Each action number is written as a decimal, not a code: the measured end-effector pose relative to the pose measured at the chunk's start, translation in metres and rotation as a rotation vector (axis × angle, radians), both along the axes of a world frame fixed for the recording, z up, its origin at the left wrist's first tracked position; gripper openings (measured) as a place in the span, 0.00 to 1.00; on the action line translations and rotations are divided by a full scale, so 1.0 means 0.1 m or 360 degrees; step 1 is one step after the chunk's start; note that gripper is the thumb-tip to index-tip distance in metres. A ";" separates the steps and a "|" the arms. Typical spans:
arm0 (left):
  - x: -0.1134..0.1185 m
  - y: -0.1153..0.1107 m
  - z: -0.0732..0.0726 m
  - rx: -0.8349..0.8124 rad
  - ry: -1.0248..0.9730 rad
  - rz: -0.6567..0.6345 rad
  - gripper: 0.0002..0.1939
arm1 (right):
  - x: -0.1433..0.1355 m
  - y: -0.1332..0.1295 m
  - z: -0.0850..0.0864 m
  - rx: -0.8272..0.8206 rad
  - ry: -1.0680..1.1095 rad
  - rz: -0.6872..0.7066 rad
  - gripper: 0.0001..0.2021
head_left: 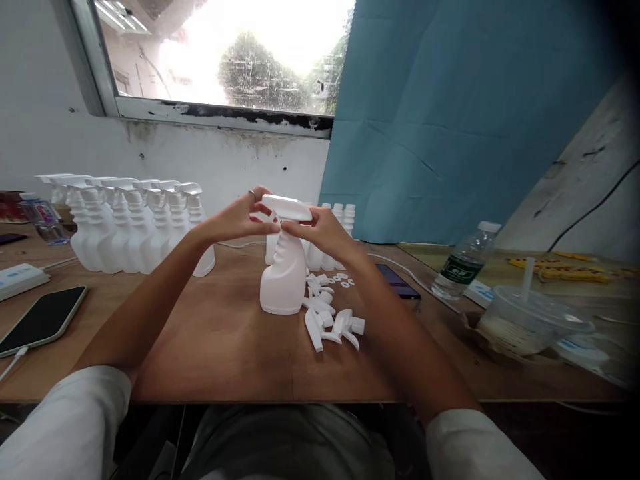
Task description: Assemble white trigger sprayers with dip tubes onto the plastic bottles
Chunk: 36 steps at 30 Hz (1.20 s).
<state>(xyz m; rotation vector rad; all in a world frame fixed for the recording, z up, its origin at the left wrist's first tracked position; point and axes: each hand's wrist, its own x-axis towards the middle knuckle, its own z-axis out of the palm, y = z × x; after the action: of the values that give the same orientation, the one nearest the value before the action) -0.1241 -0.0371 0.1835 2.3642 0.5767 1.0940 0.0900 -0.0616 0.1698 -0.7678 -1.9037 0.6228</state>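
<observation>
A worker's left hand [244, 215] and right hand [325, 230] close in on one white spray head [287, 208] atop one white bottle [283, 287], which stands upright on the counter [215, 360] directly below the fingers. The fingers of both hands pinch narrowly around the spray head and its neck, the left at one end, the right beneath the other.

The step in hand appears to be fitting the head to the bottle; the next move seems to call for a firm twist of the collar, with the bottle kept from turning.

Left of the fingers stand at least six headed bottles [135, 237], overlapping too closely for a full count. Behind the right-hand fingers rise at least three bare bottles [349, 217]. Below those fingers lie at least four loose spray heads [344, 321] and roughly five small rings [345, 285], the exact numbers unclear.
</observation>
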 end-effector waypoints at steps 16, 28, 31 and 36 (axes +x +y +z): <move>0.22 -0.14 -0.04 0.0170 -0.0414 0.0314 0.10 | -0.26 0.15 -0.55 -0.0365 0.0928 0.0561 0.18; 0.18 -0.13 -0.02 0.0050 -0.0437 0.0180 0.08 | -0.31 0.18 -0.53 -0.0303 0.0891 0.0540 0.25; 0.17 -0.14 -0.01 0.0022 -0.0438 0.0161 0.09 | -0.33 0.16 -0.53 -0.0320 0.0892 0.0502 0.24; 0.16 -0.14 -0.01 0.0006 -0.0431 0.0157 0.09 | -0.35 0.15 -0.54 -0.0260 0.0899 0.0469 0.22</move>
<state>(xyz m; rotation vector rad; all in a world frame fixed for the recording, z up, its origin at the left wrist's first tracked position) -0.1085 -0.0515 0.1828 2.1597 0.5962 1.4306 0.0553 -0.0465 0.1157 -0.3524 -1.4575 1.0643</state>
